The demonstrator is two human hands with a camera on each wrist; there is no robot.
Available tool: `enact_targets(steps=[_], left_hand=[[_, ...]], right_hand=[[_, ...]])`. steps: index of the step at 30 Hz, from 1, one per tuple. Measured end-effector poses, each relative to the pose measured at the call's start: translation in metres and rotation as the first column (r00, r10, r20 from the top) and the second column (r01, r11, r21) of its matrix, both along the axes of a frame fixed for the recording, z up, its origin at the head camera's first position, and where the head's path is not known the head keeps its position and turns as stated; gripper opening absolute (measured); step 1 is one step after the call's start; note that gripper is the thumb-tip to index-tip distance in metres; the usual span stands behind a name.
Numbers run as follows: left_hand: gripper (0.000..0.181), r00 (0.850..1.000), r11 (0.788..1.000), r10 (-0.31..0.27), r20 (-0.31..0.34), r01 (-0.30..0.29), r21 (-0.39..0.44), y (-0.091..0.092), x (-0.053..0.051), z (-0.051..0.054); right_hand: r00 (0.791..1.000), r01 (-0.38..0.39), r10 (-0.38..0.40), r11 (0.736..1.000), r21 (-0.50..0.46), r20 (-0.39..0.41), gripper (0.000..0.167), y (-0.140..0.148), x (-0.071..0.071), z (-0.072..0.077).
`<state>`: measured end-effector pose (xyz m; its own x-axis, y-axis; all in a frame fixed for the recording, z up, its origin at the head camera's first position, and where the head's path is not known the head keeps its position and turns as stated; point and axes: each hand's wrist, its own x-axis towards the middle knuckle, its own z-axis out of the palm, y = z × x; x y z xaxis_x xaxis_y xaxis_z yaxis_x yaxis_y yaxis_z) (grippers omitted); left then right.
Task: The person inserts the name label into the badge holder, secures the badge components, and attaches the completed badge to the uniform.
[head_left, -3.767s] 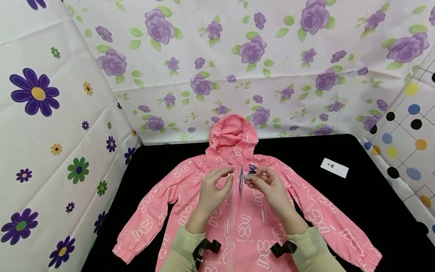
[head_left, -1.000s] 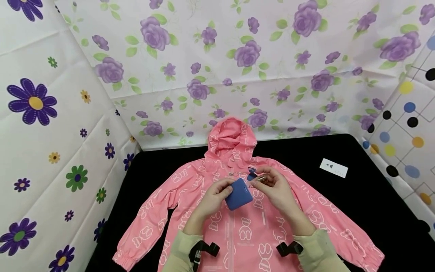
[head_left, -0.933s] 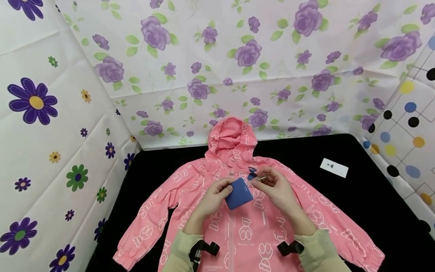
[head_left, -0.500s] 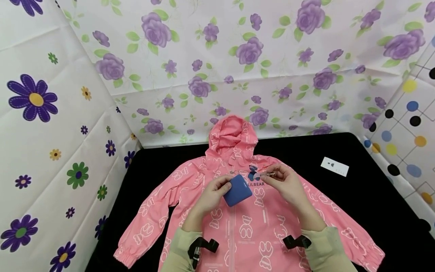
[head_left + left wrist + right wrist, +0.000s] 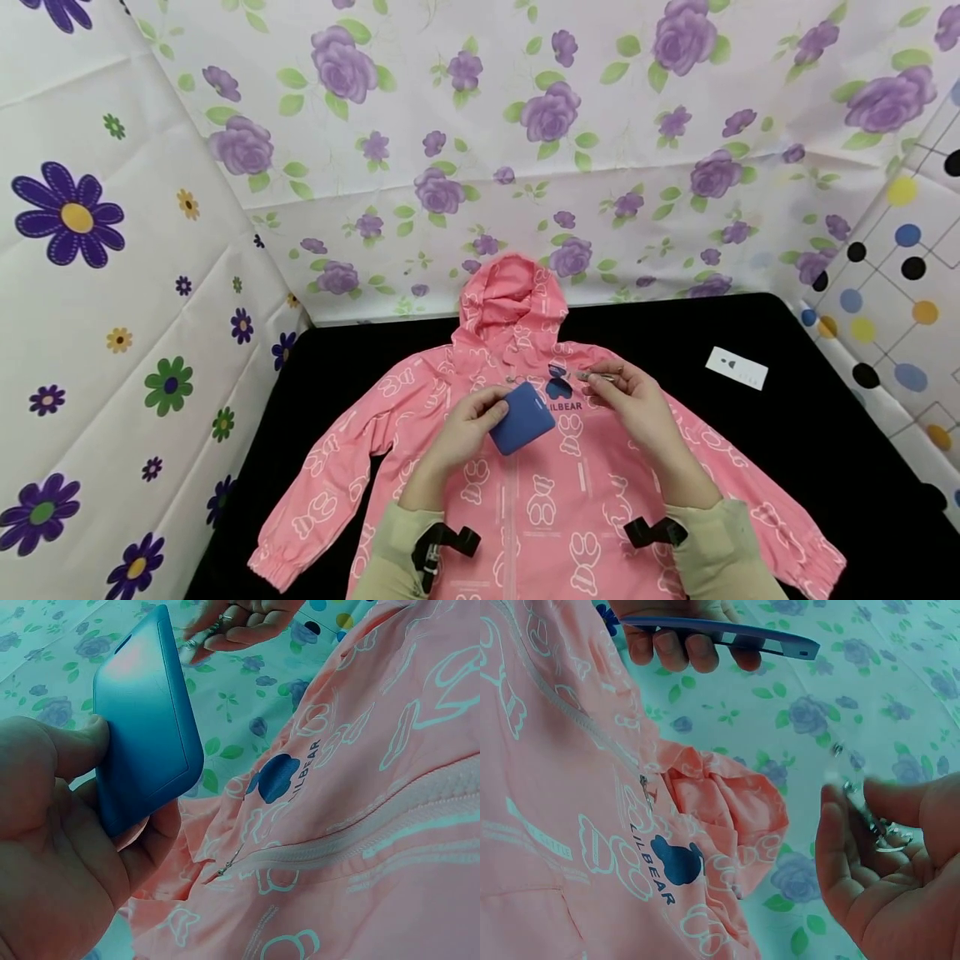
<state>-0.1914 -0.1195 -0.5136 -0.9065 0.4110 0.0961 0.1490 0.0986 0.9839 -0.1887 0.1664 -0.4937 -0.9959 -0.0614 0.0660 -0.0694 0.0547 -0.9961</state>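
Observation:
In the head view my left hand (image 5: 472,425) pinches a flat blue square holder (image 5: 522,419) by its left edge, thumb on top. Seen from the left wrist, the holder (image 5: 142,724) has rounded corners and a small slot near one end. My right hand (image 5: 633,400) holds a small metal clip (image 5: 596,376) with a clear strap, apart from the holder. From the right wrist the clip (image 5: 870,817) lies between thumb and fingers, its strap blurred. Beneath both hands a pink hooded jacket (image 5: 543,542) lies spread, zipped up, with white bear outlines and a dark bear print lettered LILBEAR.
The jacket lies on a black table (image 5: 352,350). A white card (image 5: 737,368) with grey marks lies at the table's right side. Floral cloth (image 5: 420,133) hangs behind, with patterned cloths to the left and right.
Earlier the right hand held the clip at the holder, with the left hand open beside it. The left hand now grips the holder, and the right hand with the clip has moved right.

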Motion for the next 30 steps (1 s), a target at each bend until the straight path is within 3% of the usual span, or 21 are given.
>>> enact_targets(steps=[6,19,25,30], left_hand=[[0.029,1.000,1.000,0.005,0.005,-0.005,-0.007,-0.002,0.001,0.001],[0.029,1.000,1.000,-0.007,-0.008,0.007,0.013,0.000,0.001,0.006],[0.030,1.000,1.000,-0.009,-0.001,0.009,0.006,0.001,0.002,0.009],[0.030,1.000,1.000,-0.010,-0.003,0.010,0.014,0.001,0.003,0.010]], right_hand=[[1.000,0.004,-0.003,1.000,-0.025,0.031,0.039,0.005,0.001,-0.001],[1.000,0.014,-0.014,1.000,0.006,-0.023,0.042,0.012,-0.006,-0.005],[0.996,0.084,-0.083,0.996,0.034,-0.028,0.039,0.021,-0.009,-0.006],[0.985,0.171,-0.172,0.984,0.043,0.026,0.045,0.036,-0.008,-0.004]])
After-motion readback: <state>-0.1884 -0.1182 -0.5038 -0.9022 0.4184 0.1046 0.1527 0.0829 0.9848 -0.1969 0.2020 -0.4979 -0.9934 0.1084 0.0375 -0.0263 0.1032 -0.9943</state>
